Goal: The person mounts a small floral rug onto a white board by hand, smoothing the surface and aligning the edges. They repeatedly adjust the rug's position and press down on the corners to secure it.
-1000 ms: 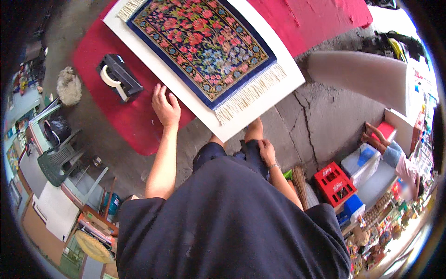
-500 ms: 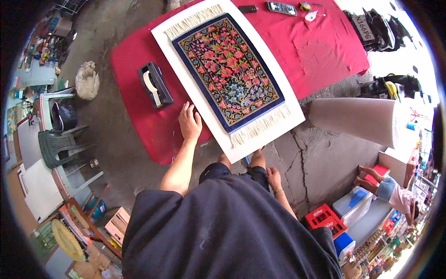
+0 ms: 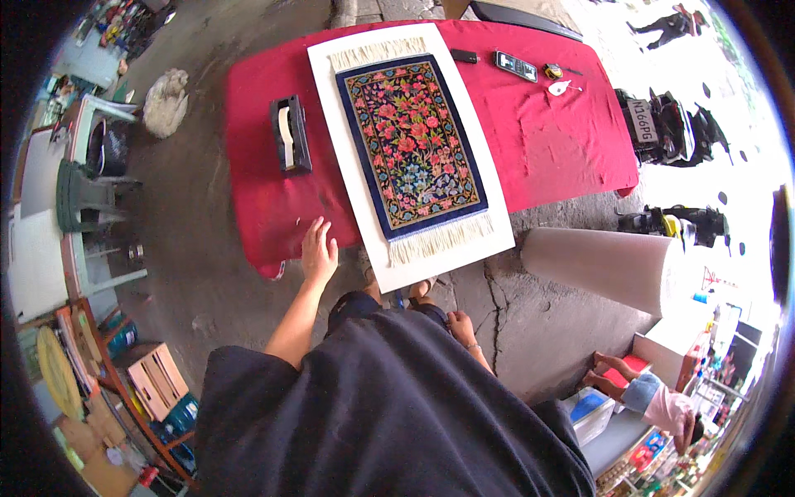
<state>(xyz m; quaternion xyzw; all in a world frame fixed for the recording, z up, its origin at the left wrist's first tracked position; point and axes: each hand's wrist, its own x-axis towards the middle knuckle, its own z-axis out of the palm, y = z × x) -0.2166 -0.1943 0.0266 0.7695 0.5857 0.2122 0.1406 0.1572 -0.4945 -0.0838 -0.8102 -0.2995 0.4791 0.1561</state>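
Observation:
A small rug point(image 3: 418, 141) with a dark blue border, pink flowers and cream fringes lies flat on a white board point(image 3: 346, 157). The board rests on a table under a red cloth point(image 3: 555, 137), its near end jutting past the table edge. My left hand point(image 3: 319, 255) is open, fingers stretched out, at the table's near edge left of the board; whether it touches the cloth I cannot tell. Farther left on the cloth stands a black tape dispenser point(image 3: 290, 137) with a pale roll. Low beside my right thigh hangs my right hand point(image 3: 460, 329), its fingers partly hidden.
On the table's far right lie a phone point(image 3: 515, 65), a small black object point(image 3: 464, 55), a yellow tape measure point(image 3: 551, 72) and a white tag-like piece point(image 3: 561, 88). A large bubble-wrap roll point(image 3: 596, 265) stands right; a person point(image 3: 662, 406) is beyond. A green chair point(image 3: 79, 195) stands left.
My view has shifted, so the table appears turned and more of its far side shows. My left hand has drawn slightly away from the board's edge. My right hand stays by my thigh.

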